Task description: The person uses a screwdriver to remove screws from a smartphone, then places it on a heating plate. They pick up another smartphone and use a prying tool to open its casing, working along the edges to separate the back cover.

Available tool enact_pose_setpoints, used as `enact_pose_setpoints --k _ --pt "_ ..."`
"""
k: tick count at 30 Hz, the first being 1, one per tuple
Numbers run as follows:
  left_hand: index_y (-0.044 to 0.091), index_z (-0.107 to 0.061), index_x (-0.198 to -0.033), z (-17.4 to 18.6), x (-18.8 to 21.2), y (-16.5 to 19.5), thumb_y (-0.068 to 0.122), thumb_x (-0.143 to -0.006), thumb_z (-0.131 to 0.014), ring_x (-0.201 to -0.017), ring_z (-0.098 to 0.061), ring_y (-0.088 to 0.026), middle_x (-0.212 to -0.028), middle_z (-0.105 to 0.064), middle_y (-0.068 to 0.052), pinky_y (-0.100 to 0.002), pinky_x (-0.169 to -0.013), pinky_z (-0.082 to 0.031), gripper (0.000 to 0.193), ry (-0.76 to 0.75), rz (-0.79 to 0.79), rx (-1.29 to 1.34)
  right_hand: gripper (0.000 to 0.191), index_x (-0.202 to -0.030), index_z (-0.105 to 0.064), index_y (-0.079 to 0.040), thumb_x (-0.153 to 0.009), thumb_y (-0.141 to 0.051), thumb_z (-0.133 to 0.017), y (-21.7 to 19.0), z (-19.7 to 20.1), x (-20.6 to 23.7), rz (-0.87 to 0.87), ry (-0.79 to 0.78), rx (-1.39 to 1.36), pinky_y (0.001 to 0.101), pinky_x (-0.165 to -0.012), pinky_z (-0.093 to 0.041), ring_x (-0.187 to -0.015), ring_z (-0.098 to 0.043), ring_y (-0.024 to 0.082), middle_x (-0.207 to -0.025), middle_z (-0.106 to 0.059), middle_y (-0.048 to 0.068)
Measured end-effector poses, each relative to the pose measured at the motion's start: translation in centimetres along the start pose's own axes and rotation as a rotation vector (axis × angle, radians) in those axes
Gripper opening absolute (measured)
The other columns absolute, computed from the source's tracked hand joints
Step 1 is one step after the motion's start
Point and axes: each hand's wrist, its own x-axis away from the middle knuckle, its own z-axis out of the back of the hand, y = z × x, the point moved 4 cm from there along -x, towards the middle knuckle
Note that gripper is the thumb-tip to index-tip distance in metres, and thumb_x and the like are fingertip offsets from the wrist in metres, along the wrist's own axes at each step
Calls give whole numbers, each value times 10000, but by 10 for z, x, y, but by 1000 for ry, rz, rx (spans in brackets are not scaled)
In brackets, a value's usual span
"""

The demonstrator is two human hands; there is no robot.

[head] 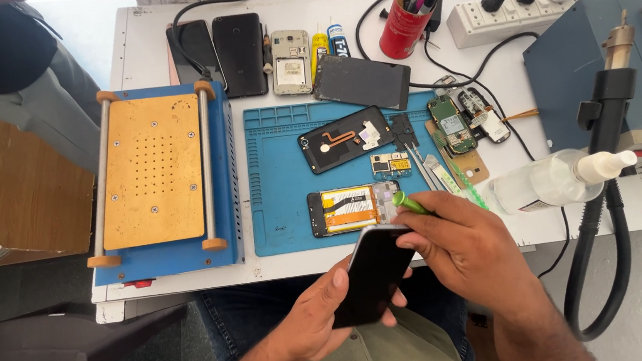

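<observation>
The left hand (313,313) is wrapped tight around a dark phone (372,275), holding it up over the person's lap, just off the front edge of the white table (190,273). The right hand (466,249) is closed on a green-handled tool (410,203), its tip at the phone's top end. Just past the hands, an opened phone with an orange battery (350,209) lies on a blue work mat (281,207), and a clear spray bottle (549,180) lies to the right.

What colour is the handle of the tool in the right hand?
Bright green: the tool handle shows above the right hand in the head view.
</observation>
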Motion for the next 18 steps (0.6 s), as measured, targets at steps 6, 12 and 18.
enact_pose_setpoints --k 6,12,18 --pt "-6 -206 -1651 -11 -1 4 519 -1128 -340 -1271 -624 -342 -1490 -464 -299 -544 -1003 -589 753 -124 38 372 281 -1185 -745 -31 -1025 -207 -596 13 -2 10 -108 32 -247 292 -815 -565 -980 -718 189 -1152 -718 116" --pt "10 -185 -1663 -11 0 8 504 -1125 -360 -1306 -604 -352 -1512 -444 -299 -561 -1019 -576 751 -100 -8 309 330 -1351 -667 -58 -1052 -104 -535 19 -2 17 -127 162 -395 258 -794 -521 -927 -630 148 -1270 -661 127" --pt "59 -142 -1652 -6 3 17 442 -1071 -398 -1371 -551 -333 -1552 -417 -275 -554 -1072 -536 742 -26 -80 255 403 -1355 -645 -58 -999 31 -477 33 2 17 -211 215 -392 240 -736 -507 -878 -639 129 -1283 -645 127"
